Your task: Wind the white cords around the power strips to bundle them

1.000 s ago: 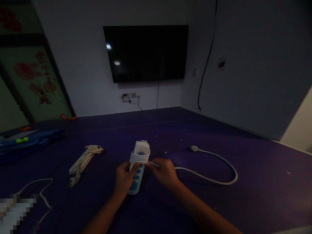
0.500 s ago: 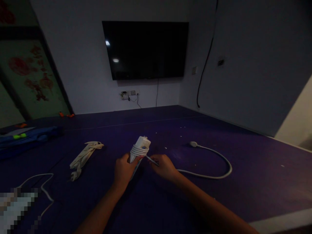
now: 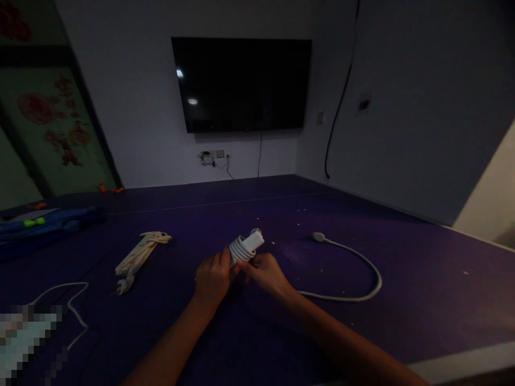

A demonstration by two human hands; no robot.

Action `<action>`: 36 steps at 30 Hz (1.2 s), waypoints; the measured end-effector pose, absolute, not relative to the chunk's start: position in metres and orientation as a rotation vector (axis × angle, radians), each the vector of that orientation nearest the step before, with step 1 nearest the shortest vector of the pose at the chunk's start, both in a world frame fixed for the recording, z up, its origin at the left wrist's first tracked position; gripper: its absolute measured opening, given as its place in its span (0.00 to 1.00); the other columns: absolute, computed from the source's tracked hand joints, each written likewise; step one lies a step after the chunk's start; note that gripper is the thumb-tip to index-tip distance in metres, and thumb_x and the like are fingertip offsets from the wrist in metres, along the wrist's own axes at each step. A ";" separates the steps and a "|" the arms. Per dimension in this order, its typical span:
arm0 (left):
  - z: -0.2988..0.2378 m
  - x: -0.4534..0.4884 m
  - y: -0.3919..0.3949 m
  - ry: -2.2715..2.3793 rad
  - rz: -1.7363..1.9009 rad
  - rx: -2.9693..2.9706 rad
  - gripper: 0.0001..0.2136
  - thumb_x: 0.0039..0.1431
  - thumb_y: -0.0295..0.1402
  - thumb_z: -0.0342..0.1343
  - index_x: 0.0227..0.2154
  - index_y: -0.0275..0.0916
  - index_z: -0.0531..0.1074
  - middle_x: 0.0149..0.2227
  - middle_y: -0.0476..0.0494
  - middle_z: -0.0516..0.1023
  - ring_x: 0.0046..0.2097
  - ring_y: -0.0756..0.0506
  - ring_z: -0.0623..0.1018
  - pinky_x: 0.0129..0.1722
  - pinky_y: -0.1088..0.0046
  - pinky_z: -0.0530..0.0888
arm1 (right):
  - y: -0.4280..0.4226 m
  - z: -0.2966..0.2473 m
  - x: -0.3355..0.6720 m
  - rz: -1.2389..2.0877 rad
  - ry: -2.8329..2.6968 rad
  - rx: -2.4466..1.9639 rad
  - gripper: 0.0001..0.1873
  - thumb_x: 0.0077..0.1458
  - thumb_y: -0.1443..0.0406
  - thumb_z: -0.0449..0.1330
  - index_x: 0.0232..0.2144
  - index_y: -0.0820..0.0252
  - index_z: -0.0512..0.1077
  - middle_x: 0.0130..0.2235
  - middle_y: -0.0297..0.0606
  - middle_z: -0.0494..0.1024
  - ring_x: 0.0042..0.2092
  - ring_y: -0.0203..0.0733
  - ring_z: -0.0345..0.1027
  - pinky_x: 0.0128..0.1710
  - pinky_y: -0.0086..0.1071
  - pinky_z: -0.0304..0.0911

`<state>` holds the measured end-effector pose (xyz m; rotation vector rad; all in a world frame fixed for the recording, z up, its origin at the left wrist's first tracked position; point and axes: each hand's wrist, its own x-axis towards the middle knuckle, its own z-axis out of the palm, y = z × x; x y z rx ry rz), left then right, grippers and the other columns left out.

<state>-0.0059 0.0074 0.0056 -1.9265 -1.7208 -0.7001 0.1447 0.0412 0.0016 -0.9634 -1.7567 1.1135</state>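
A white power strip with its cord wound round it in several turns is held above the purple surface. My left hand is wrapped round its lower part, hiding most of the body. Close against the coils, my right hand is closed on the white cord; its fingertips are partly hidden. From behind that hand the cord runs right in a wide loop to a plug lying on the surface. To the left lies a second white power strip, its cord bundled along it.
A thin white cable lies at the lower left by a blurred-out patch. Blue cloth is heaped at far left, with orange pieces beyond. A television hangs on the back wall above sockets.
The power strip has tilted to the right and turned in my left hand. My right hand has moved in against the coils, and the trailing cord has shifted slightly.
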 end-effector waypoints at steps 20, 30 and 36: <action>0.011 -0.004 0.016 -2.092 -2.320 -2.212 0.26 0.46 0.56 0.53 0.31 0.34 0.75 0.32 0.40 0.79 0.34 0.44 0.76 0.34 0.71 0.70 | 0.046 0.005 0.150 1.144 -1.627 -0.804 0.24 0.45 0.47 0.60 0.22 0.66 0.72 0.21 0.37 0.73 0.23 0.34 0.65 0.21 0.25 0.57; 0.010 -0.003 0.015 -2.213 -2.454 -2.211 0.30 0.36 0.62 0.54 0.22 0.34 0.72 0.20 0.46 0.73 0.25 0.49 0.69 0.25 0.75 0.65 | 0.043 0.009 0.148 1.168 -1.648 -0.789 0.23 0.43 0.49 0.62 0.27 0.66 0.73 0.22 0.35 0.73 0.22 0.32 0.63 0.20 0.24 0.55; 0.009 -0.003 0.016 -2.213 -2.508 -1.997 0.31 0.31 0.62 0.56 0.22 0.34 0.72 0.19 0.48 0.71 0.23 0.50 0.68 0.23 0.75 0.63 | 0.048 0.007 0.152 1.189 -1.681 -0.888 0.24 0.43 0.47 0.62 0.25 0.66 0.71 0.20 0.33 0.70 0.20 0.30 0.61 0.18 0.23 0.54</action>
